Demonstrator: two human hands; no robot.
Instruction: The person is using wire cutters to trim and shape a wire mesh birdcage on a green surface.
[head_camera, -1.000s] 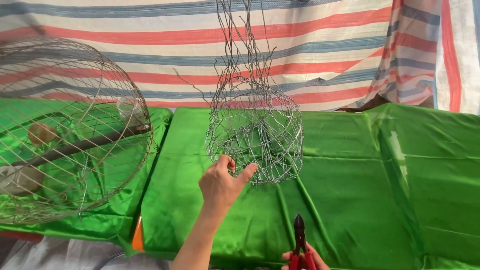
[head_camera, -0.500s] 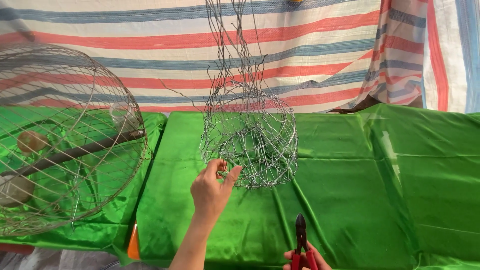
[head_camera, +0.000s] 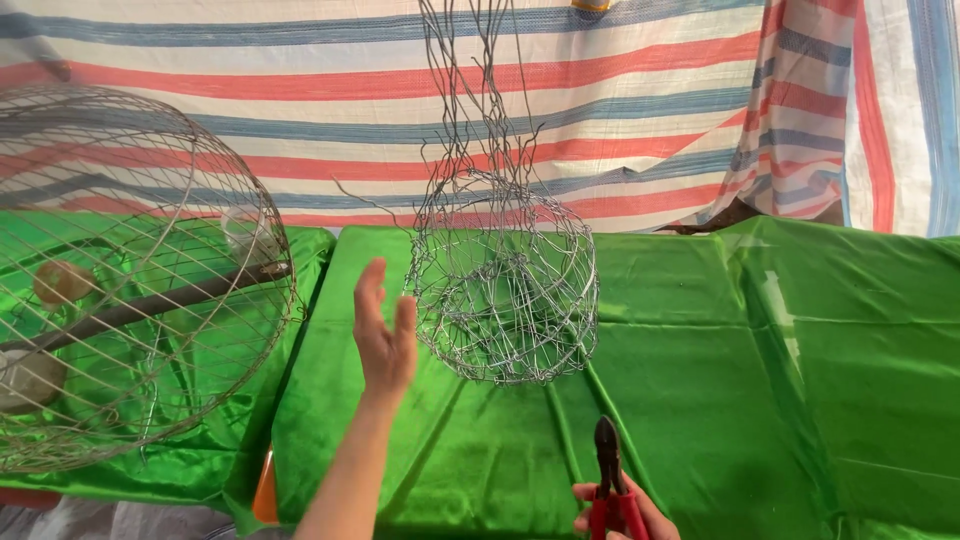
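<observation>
- Left hand (head_camera: 383, 335), centre frame, fingers loosely spread, just beside the hanging wire basket (head_camera: 505, 290), holding nothing.
- Right hand (head_camera: 625, 510), bottom edge, fingers wrapped round red-handled pliers (head_camera: 608, 475).

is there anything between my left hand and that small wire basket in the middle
Nothing visible. The left hand is raised open just left of the wire basket, with only a narrow gap and green cloth behind it. The large wire cage sits further left, out of the way. The right hand holds red-handled pliers lower down.
</observation>
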